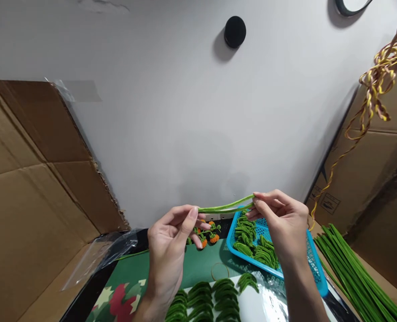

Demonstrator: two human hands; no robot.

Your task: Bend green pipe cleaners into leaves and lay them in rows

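My left hand (169, 239) pinches one end of the green pipe cleaners (222, 209) between thumb and forefinger. At the other end, my right hand (283, 219) grips them in the same way. Two strands run between my hands, slightly apart toward the right, held above the table. Below lie several rows of curved green fuzzy leaf shapes (201, 298) on a white sheet. Behind my right hand stands a blue plastic basket (231, 243) containing looped green fuzzy pieces (245, 230). Small orange pumpkin shapes with green stems (214, 238) sit beyond my left fingers.
A bundle of long green pipe cleaners (356, 273) lies at the right. Cardboard panels (27, 188) flank both sides, with a white wall (158, 125) behind. Twisted yellow-and-brown wire (369, 96) hangs at the right. Clear plastic (107, 250) lies left, beside the green mat (131, 270).
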